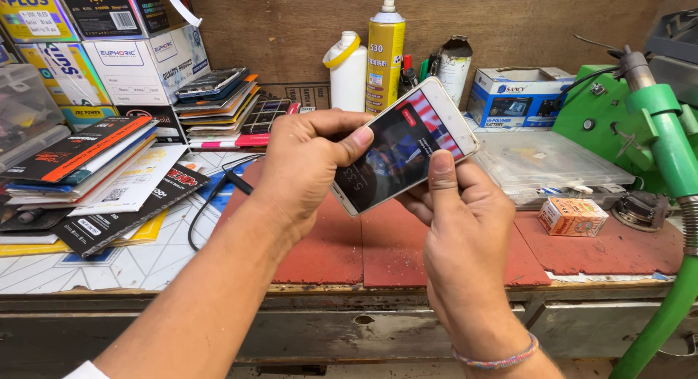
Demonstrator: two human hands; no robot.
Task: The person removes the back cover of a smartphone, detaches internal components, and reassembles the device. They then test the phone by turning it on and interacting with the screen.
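One smartphone (405, 146) with a white frame and a lit screen is held tilted above the red mat (342, 252) of a workbench (145, 266), gripped by two hands. The left hand (309, 164) closes over the phone's lower left end, thumb pressed on the glass; the right hand (465, 222) cradles it from beneath, thumb tip on the screen's lower edge, the other fingers hidden behind the phone.

Behind it stand two containers — one white bottle (348, 70) and one yellow spray can (384, 55). One blue-and-white box (515, 95) sits to the right, one small orange carton (572, 216) on the mat, and one clear plastic tray (552, 161) between them. At left lie stacks of flat packets (109, 182); their number is hard to tell, perhaps a dozen. A black cable (207, 204) runs partly under the left wrist. A green machine (647, 124) is cut off at the right edge.
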